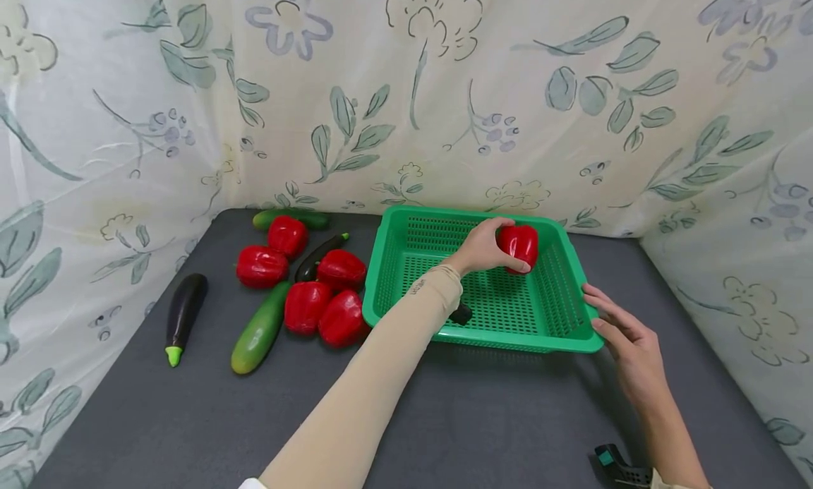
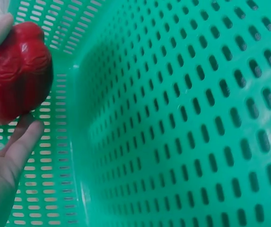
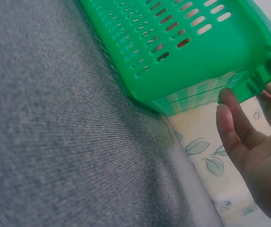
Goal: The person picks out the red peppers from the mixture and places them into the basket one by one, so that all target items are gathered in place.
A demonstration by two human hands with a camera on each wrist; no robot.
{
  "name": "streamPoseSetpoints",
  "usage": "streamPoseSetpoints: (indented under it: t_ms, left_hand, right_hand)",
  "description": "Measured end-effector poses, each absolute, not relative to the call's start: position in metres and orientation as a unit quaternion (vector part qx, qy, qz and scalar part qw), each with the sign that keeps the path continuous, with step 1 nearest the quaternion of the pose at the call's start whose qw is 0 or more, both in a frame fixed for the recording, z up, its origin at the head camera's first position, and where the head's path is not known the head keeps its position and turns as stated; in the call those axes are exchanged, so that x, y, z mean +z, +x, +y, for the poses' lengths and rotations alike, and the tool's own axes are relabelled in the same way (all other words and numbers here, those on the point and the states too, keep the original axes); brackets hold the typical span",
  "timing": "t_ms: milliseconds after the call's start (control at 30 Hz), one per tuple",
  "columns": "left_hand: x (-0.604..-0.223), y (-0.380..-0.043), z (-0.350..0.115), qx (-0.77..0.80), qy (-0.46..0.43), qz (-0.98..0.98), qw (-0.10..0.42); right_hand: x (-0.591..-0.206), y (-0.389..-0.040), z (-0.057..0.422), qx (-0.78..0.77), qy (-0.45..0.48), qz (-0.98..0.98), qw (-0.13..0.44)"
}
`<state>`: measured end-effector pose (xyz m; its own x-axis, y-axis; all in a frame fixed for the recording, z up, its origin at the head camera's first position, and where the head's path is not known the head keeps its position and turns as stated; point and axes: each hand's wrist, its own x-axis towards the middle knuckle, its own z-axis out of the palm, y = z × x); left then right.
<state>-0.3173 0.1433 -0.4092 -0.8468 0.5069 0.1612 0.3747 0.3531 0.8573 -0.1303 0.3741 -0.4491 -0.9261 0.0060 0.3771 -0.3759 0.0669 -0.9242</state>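
Note:
My left hand (image 1: 485, 249) reaches into a green plastic basket (image 1: 483, 342) and holds a red bell pepper (image 1: 522, 248) between thumb and fingers. The left wrist view shows the bell pepper (image 2: 19, 71) from its lobed end, fingertips against its side, close to the basket's slotted walls. At the basket's near right corner, my right hand (image 1: 631, 355) holds the rim. In the right wrist view, fingers (image 3: 239, 118) of that hand lie against the outside of the basket (image 3: 192, 61), just under its rim. The pepper is the only vegetable visible inside the basket.
Left of the basket lie several red bell peppers (image 1: 307, 308), a large green cucumber (image 1: 260, 330), another cucumber (image 1: 305, 219) at the back and a dark eggplant (image 1: 320, 257). A second eggplant (image 1: 186, 312) lies farther left. Floral cloth (image 1: 432, 143) walls surround the grey table (image 1: 190, 425).

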Motion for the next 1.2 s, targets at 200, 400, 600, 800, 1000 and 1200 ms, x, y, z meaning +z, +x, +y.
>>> streamPoseSetpoints:
  t_ms: [200,400,600,800,1000,1200]
  left_hand:
    - [-0.413,-0.314,0.145,0.492,0.262,0.827,0.073]
    - [-0.418,-0.316,0.148,0.47,0.277,0.833,0.091]
    - [-0.417,-0.315,0.15,0.445,0.283,0.842,0.116]
    - [-0.42,-0.316,0.15,0.451,0.283,0.835,0.137]
    - [-0.421,-0.317,0.152,0.446,0.274,0.842,0.129]
    - [-0.415,-0.315,0.155,0.417,0.263,0.863,0.111]
  right_hand:
    - [-0.451,-0.131,0.376,0.671,0.133,-0.716,0.136]
    - [-0.448,-0.128,0.375,0.669,0.12,-0.72,0.138]
    - [-0.445,-0.127,0.374,0.67,0.121,-0.719,0.137]
    - [-0.445,-0.127,0.373,0.67,0.118,-0.721,0.132]
    - [-0.445,-0.128,0.372,0.671,0.115,-0.72,0.133]
    - [-0.445,-0.13,0.372,0.68,0.114,-0.71,0.141]
